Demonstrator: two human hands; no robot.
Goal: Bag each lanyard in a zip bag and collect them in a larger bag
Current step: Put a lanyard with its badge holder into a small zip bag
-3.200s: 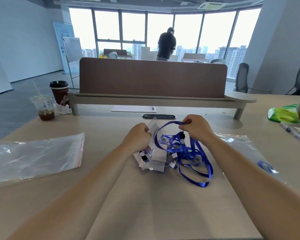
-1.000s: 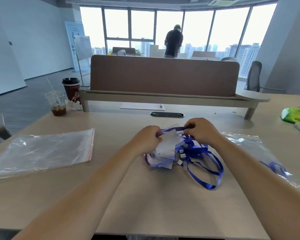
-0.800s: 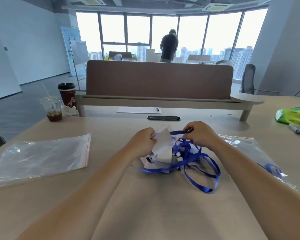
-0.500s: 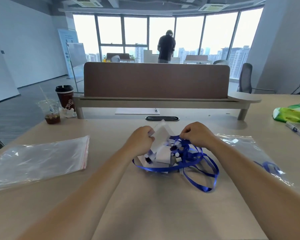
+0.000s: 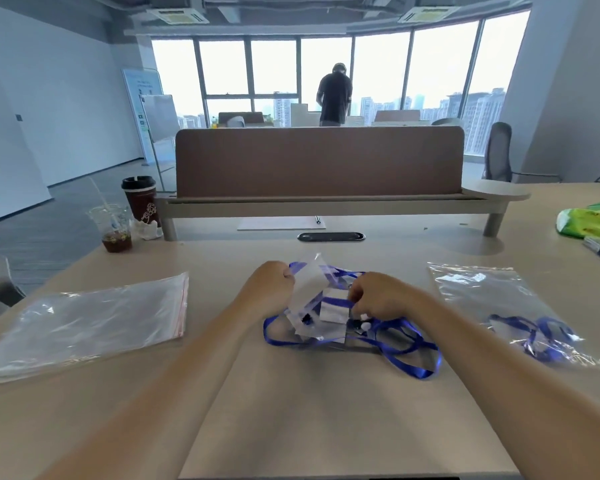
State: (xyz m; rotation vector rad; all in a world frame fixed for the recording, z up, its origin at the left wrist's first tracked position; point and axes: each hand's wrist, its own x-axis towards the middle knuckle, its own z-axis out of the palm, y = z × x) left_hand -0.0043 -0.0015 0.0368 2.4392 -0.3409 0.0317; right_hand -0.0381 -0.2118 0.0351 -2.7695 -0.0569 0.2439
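Right hand (image 5: 383, 299) dropped onto lanyards (image 5: 400, 341); two big bags (image 5: 84, 323) flank.

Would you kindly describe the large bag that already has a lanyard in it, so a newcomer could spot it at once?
Start at the light wooden desk and look to the right of the two hands. There lies a large clear plastic zip bag, flat on the desktop. Unlike the clear red-edged bag on the left, it has a blue ribbon lanyard bunched inside.

One head-worn wide camera (the only view) looks forward and down along both forearms across the desk (image 5: 291, 410), close in, toward far windows (image 5: 378, 71).
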